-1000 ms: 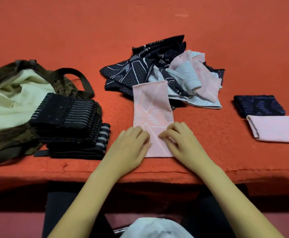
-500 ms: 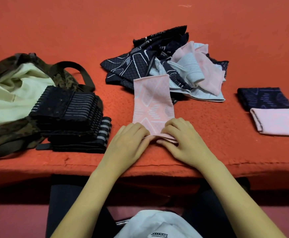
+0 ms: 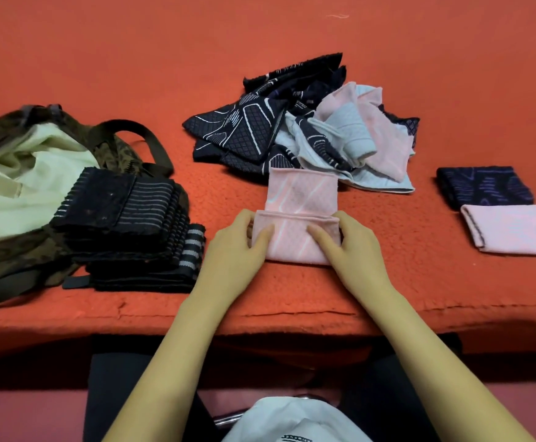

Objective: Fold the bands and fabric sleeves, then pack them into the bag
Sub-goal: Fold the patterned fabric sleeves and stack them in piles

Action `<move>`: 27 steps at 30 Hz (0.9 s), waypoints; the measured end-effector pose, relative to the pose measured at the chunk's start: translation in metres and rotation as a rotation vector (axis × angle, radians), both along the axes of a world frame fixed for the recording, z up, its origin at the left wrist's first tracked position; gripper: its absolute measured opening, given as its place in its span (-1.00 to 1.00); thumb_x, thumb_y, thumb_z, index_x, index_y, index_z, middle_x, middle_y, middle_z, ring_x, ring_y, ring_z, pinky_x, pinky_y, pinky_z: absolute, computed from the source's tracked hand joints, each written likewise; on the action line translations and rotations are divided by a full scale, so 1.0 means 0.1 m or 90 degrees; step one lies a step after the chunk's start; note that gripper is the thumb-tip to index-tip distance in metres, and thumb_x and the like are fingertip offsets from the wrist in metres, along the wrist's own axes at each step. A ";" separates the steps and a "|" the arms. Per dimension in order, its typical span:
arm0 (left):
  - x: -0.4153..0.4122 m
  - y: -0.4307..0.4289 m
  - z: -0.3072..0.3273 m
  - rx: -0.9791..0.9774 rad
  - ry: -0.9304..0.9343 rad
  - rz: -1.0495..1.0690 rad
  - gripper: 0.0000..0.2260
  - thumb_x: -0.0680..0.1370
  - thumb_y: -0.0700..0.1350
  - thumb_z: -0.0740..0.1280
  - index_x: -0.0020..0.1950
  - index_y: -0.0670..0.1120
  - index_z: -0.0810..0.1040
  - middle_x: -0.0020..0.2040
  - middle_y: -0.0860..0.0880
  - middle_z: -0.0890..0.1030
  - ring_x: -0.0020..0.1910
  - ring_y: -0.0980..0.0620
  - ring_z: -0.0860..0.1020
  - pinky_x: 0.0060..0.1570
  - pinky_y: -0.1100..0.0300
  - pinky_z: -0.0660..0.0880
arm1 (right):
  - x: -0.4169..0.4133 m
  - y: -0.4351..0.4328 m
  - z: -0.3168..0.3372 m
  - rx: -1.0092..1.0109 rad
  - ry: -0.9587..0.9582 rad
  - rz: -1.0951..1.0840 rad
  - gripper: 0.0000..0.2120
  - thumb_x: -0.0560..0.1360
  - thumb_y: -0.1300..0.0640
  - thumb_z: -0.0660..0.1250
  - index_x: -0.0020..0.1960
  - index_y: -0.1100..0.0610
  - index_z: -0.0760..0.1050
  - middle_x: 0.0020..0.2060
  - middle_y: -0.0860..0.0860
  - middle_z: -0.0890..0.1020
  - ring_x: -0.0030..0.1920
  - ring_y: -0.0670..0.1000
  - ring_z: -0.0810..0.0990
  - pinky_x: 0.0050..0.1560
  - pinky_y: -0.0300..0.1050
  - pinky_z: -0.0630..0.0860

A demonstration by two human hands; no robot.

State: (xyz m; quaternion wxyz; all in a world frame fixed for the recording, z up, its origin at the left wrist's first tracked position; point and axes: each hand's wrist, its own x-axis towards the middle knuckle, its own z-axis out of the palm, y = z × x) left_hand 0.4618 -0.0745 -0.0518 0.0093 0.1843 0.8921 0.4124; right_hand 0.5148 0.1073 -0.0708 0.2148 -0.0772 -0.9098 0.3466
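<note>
Pink knit fabric holds the centre of the head view. The pink sleeve [image 3: 295,240] lies on the red counter [image 3: 404,282] near its front edge, with its near end turned up over itself. The left hand [image 3: 231,253] and right hand [image 3: 352,250] sit apart at either side, each pinching the folded flap with its thumb on top.

The fold looks half made, since the far end is uncovered. The next move likely carries the flap forward, squares the edges and presses it flat.

Unfolded sleeves [image 3: 308,135] are heaped just behind. Two folded sleeves [image 3: 512,229] lie at the right, and black bands [image 3: 126,224] are stacked against the open bag [image 3: 5,260] at the left.
</note>
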 end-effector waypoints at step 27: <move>0.03 0.29 -0.30 -0.291 0.273 0.006 -0.62 0.52 0.16 0.13 0.23 0.07 0.55 0.15 -0.07 0.48 -0.02 -0.06 0.37 -0.14 0.06 0.34 | 0.02 -0.05 -0.05 0.279 0.012 -0.066 -0.59 0.46 -0.10 0.20 0.18 0.09 0.57 0.12 0.17 0.47 0.08 0.10 0.31 -0.02 0.01 0.41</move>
